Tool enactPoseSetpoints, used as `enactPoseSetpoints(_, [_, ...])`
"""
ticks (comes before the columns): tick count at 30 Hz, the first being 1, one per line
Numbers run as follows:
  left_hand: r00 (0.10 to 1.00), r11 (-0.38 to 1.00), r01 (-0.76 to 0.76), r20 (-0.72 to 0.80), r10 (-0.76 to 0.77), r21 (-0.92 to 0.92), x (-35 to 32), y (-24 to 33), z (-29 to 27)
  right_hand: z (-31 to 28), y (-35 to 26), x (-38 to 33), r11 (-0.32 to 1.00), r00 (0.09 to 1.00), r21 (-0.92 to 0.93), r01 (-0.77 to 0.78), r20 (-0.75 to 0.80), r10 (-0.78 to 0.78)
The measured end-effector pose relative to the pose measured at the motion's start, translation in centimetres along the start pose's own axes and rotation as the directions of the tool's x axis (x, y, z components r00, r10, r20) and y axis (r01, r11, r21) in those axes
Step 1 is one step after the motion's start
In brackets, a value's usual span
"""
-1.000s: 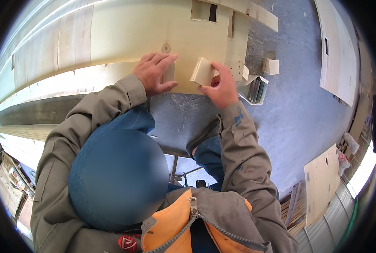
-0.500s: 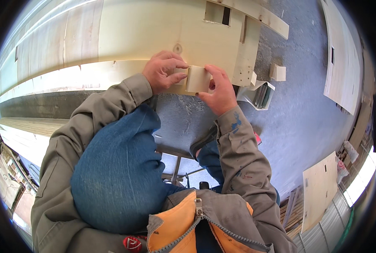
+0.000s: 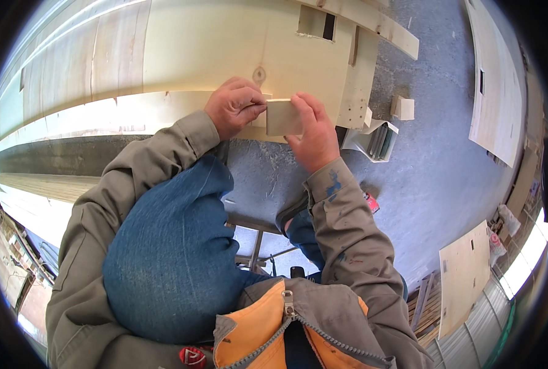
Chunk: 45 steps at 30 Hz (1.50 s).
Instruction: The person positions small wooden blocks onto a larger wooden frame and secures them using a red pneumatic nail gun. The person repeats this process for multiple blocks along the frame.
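While the small wooden block (image 3: 283, 117) sits pressed against the near edge of the long pale timber panel (image 3: 181, 55), I read it as the thing both hands are working. It is a short, squarish offcut, its broad face turned up toward the camera, and its slightly longer side runs along the panel's edge, left to right in my view. It lies just below the knot (image 3: 259, 75) in the panel's face and well left of the rectangular cut-out (image 3: 315, 23) near the panel's far corner.

From the block, the left hand (image 3: 236, 106) lies directly to the left, fingers curled together with the fingertips (image 3: 256, 108) touching the block's left end. The right hand (image 3: 314, 132) lies to the right and slightly below, its fingers closed against the block's right side and its thumb seemingly under the lower edge, though I cannot see the thumb clearly. So the block is pinched between the two hands along its long axis; I judge the right hand carries more of it, since it wraps more of the surface.

Further from the panel, on the grey concrete floor (image 3: 433, 178), a folded pale holder (image 3: 372, 138) stands just right of the panel's end, and a small loose wood cube (image 3: 403, 107) lies beyond it. My denim knee (image 3: 175, 258) fills the lower left.
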<state>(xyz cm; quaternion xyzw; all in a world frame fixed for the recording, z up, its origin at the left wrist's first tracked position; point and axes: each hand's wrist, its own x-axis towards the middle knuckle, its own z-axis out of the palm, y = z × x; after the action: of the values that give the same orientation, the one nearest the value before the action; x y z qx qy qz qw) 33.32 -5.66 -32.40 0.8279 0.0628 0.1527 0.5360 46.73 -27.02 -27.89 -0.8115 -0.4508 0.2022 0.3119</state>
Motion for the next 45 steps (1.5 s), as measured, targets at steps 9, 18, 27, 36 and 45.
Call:
enactPoseSetpoints(9, [0.995,0.994,0.104,-0.015,-0.103,0.016,-0.1,0.6,-0.4,-0.1,-0.3,-1.1,0.998,0.988,-0.023,0.061,-0.140,-0.064])
enactPoseSetpoints(18, [0.983,0.983,0.162,-0.074,-0.168,-0.089,-0.6,-0.2,0.0,-0.9,-0.3,-1.1,0.998,0.982,0.050,0.044,-0.184,-0.034])
enactPoseSetpoints(27, [0.948,0.982,0.190,-0.260,-0.184,-0.002,0.6,0.3,-1.4,-0.3,2.4,-0.2,0.987,0.990,-0.082,-0.142,0.006,0.143])
enactPoseSetpoints(36, [0.980,0.980,0.181,-0.096,-0.173,0.084,-0.3,-0.3,-1.6,0.9,1.6,0.6,0.988,0.985,-0.075,-0.136,0.100,0.143])
enactPoseSetpoints(45, [0.965,0.885,-0.064,0.255,-0.063,0.461,0.7,2.9,0.3,0.1,2.1,0.8,0.991,0.981,-0.061,-0.121,0.146,0.129])
